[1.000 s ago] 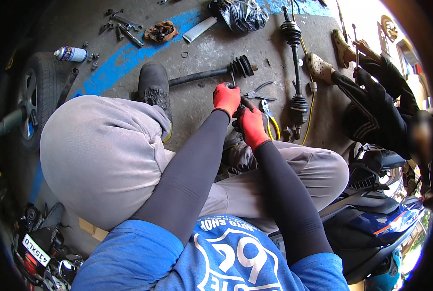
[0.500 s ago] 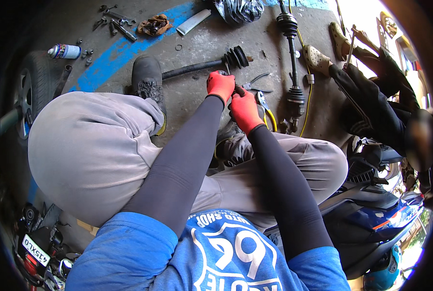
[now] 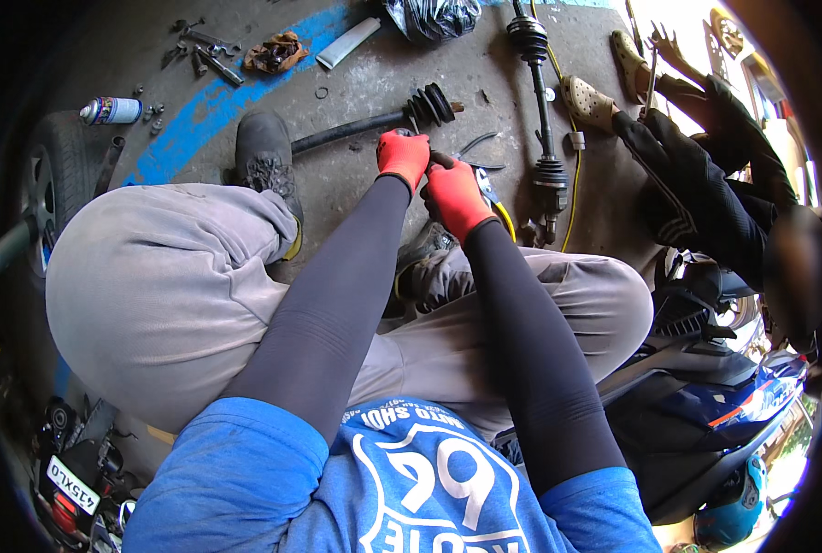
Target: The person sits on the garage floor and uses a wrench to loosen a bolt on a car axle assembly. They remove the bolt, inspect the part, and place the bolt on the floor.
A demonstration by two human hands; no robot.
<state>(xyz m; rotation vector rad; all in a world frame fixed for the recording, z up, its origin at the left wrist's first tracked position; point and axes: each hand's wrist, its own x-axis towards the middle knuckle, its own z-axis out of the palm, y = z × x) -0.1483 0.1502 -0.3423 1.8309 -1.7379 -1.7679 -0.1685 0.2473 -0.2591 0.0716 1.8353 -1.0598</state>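
Both my hands wear red gloves with dark finger fronts and meet above the floor between my legs. My left hand (image 3: pixel 403 155) is closed, with a thin strip-like piece just showing above its fingers. Close against it, my right hand (image 3: pixel 458 196) is closed too; what its fingers grip is hidden. Just beyond the left hand lies a drive axle (image 3: pixel 351 128) with a black ribbed rubber boot (image 3: pixel 432 105) at its right end. Dark-handled pliers (image 3: pixel 480 150) lie beside the right hand, and yellow-handled pliers (image 3: pixel 497 205) are partly covered by it.
Another drive axle (image 3: pixel 544 120) lies to the right, beside a yellow cord (image 3: pixel 574 189). Wrenches (image 3: pixel 210 55), a spray can (image 3: pixel 113 111), a white tube (image 3: pixel 348 43) and a black plastic bag (image 3: pixel 434 18) lie farther off. A wheel (image 3: pixel 53 184) stands left; another person's legs (image 3: pixel 660 175) are at right.
The whole view has shifted slightly, moving floor items left and a little up. My hands stay together, closed in nearly the same pose. The other person's hand at upper right has spread its fingers.
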